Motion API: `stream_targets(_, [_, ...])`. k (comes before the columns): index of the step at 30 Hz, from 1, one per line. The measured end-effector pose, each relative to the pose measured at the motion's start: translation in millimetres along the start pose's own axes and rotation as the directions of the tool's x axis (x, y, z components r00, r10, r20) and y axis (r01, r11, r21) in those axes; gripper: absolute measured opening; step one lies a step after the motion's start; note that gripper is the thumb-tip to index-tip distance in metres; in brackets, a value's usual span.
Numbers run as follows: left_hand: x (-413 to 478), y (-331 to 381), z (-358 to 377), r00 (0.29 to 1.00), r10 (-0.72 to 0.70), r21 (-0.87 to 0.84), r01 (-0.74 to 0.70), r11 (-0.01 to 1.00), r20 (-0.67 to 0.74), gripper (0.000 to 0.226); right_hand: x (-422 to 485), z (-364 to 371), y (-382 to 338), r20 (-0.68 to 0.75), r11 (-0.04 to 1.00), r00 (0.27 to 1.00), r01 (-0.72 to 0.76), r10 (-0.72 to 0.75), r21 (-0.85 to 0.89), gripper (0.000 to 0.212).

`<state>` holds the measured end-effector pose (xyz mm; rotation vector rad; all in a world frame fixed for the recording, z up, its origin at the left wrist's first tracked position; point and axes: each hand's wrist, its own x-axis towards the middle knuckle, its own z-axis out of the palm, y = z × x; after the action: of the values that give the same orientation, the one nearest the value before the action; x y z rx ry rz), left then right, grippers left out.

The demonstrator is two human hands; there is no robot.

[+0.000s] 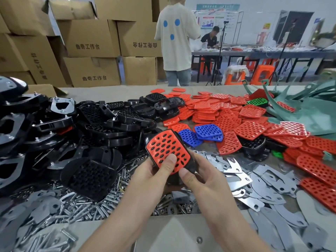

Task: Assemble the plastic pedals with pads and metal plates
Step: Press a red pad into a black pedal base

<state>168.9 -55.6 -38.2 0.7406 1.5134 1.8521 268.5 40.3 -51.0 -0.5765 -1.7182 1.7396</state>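
While seen from the head camera, one red pad [167, 150] lies on one black pedal [191, 165], held up over the worktop [181, 231] between both hands; the left hand [154, 172] grips the lower left edge, thumb pressed flat on the pad's holes, fingers hidden beneath; the right hand [201, 176] clasps the lower right side of the pedal, thumb at the rim. The pad's long axis runs away from the person, leaning slightly left, its near end between the two thumbs, so both hands are equally close; seating it probably needs pressure toward the far end. Counted: two blue pads [209, 132] just beyond, two green pads [258, 101] further right; loose red pads [227, 113], black pedals [109, 120], metal plates [236, 172] and screws [101, 206] are heaped beyond counting.
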Motion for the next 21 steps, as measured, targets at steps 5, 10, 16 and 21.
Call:
stream_targets(5, [-1.2, 1.3, 3.9, 0.999, 0.029, 0.006, -0.029, 1.0, -0.014, 0.034, 1.3, 0.7, 2.9, 0.013, 1.0, 1.0, -0.01, 0.009, 0.019, 0.039])
stream_targets(10, [-1.7, 0.9, 4.8, 0.999, 0.019, -0.001, -0.019, 1.0, -0.035, 0.033, 1.7, -0.9, 3.9, 0.03, 1.0, 0.999, 0.02, -0.02, -0.001, 0.037])
stream_targets(16, [-0.1, 0.9, 4.8, 0.993, -0.067, -0.086, 0.058, 0.995, -0.099, 0.046, -1.0, 4.3, 2.0, 0.027, 0.995, 0.998, 0.061, -0.059, -0.075, 0.042])
stream_targets(21, [0.2, 0.9, 7.2, 0.988, -0.091, -0.15, 0.072, 0.986, -0.122, 0.045, -2.8, 3.8, 0.5, 0.027, 0.998, 0.999, 0.039, -0.037, -0.04, 0.041])
